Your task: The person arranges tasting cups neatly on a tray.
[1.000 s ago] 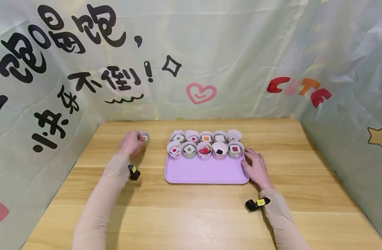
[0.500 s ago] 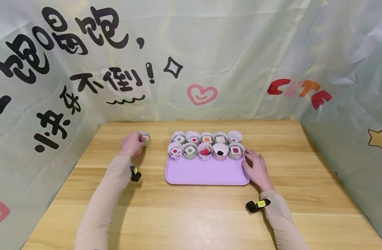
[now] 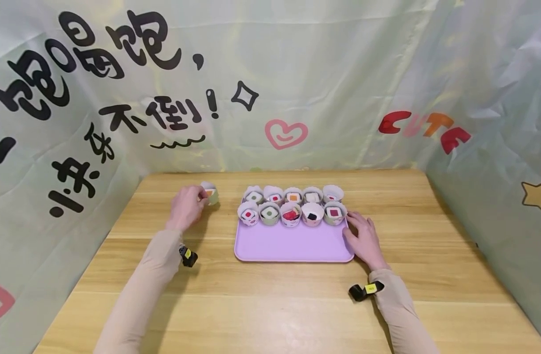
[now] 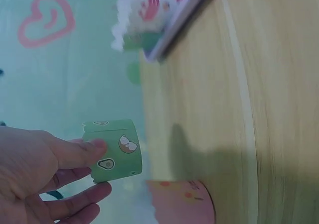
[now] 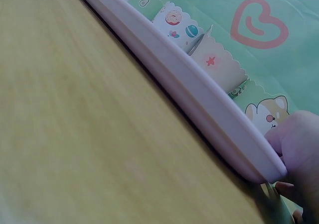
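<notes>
My left hand (image 3: 186, 206) pinches a green paper baking cup (image 4: 115, 152) between thumb and fingers, left of the tray. Avocado prints cover its side, and it appears raised off the table in the left wrist view. A pink cup (image 4: 182, 202) stands on the wood close by, mostly hidden from the head view by that hand. The lilac tray (image 3: 292, 244) carries two rows of filled paper cups, among them one with a red filling (image 3: 290, 215). At the tray's right edge, my right hand (image 3: 363, 241) grips the rim, its thumb beside the dog-printed cup (image 5: 269, 112).
The wooden table (image 3: 279, 314) reaches back to a printed cloth backdrop (image 3: 341, 64), which also encloses both sides. Bare tray surface lies in front of the cup rows. Each wrist wears a small black camera.
The green cup has moved slightly right and away from the table's near side with my left hand, whose wrist has turned a little. My right hand and the tray stay put.
</notes>
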`<move>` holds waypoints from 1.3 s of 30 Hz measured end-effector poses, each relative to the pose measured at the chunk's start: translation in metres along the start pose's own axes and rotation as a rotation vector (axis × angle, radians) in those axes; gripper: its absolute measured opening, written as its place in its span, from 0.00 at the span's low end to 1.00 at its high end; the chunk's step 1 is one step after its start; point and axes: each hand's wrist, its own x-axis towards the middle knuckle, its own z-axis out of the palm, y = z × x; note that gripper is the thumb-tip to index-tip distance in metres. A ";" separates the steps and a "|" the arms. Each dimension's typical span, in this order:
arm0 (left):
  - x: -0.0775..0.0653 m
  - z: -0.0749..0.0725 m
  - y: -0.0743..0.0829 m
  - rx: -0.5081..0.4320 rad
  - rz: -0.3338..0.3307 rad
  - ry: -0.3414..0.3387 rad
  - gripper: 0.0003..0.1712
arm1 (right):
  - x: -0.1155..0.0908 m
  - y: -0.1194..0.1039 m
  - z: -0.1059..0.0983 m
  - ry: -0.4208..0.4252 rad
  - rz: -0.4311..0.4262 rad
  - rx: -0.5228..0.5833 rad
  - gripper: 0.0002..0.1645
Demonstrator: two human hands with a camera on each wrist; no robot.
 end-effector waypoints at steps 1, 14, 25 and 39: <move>-0.003 -0.001 0.003 0.006 0.020 0.013 0.03 | 0.000 0.000 0.000 -0.001 -0.001 0.000 0.28; -0.042 -0.007 0.039 -0.003 0.198 0.104 0.05 | -0.001 0.000 0.000 -0.006 0.002 0.007 0.28; -0.070 0.002 0.057 0.003 0.281 0.122 0.04 | -0.001 -0.001 0.000 -0.008 0.008 0.002 0.28; -0.092 0.037 0.072 0.042 0.424 0.137 0.08 | 0.000 0.001 0.000 -0.002 -0.001 0.001 0.28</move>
